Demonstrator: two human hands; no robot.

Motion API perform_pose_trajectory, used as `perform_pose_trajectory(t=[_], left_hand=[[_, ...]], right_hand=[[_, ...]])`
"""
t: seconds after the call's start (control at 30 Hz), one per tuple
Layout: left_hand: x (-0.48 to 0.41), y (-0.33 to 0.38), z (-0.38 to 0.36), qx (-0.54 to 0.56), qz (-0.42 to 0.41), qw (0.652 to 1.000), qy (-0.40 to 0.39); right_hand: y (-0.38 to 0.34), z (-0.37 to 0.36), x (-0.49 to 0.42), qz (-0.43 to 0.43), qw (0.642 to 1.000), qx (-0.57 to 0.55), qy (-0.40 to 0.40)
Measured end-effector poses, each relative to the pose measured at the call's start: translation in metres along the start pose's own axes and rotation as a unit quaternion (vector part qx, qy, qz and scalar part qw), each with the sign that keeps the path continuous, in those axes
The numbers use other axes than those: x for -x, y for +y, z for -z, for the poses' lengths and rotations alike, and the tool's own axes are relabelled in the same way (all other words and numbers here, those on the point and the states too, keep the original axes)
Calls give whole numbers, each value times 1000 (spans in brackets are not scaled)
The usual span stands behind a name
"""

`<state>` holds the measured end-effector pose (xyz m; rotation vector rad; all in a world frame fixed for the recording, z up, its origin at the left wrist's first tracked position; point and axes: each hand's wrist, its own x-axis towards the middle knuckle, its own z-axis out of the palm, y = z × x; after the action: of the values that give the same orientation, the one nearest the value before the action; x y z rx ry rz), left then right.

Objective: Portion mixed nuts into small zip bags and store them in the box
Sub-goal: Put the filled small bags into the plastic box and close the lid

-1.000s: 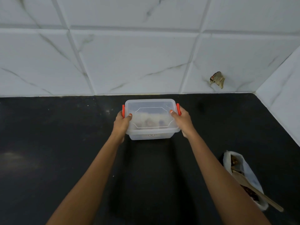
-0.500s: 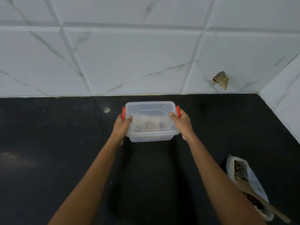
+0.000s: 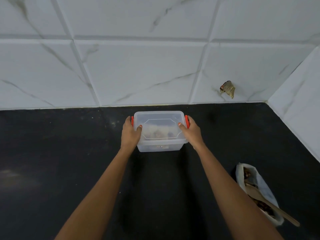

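"So where is the box (image 3: 159,130)?"
"At the far side of the black desk (image 3: 52,161), close to the tiled wall (image 3: 138,66) — lid (image 3: 159,116) on, brown bits showing dimly through the plastic."
"And the hands?"
"One at each end. The left hand (image 3: 129,134) grips the left end, the right hand (image 3: 190,132) the right — thumbs (image 3: 139,127) on the lid, beside the red clips (image 3: 186,121)."
"Anything else?"
"A bag of nuts (image 3: 263,186) with a wooden spoon (image 3: 270,205) in it, near right, well apart from the box."

Dim, even light; soft focus, wide-angle bending at edges.
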<state>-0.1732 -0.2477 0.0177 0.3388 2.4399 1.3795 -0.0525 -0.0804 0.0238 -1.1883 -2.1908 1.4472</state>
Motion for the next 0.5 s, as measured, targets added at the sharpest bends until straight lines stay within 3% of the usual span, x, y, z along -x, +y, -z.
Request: perform_pose_trajectory(t=[0.23, 0.5], left_hand=[[42, 9, -6, -268, -122, 955, 25], [114, 12, -40, -366, -234, 901, -10]], right_hand=[[1, 13, 40, 84, 992, 93, 33], [42, 33, 98, 153, 940, 293, 78]])
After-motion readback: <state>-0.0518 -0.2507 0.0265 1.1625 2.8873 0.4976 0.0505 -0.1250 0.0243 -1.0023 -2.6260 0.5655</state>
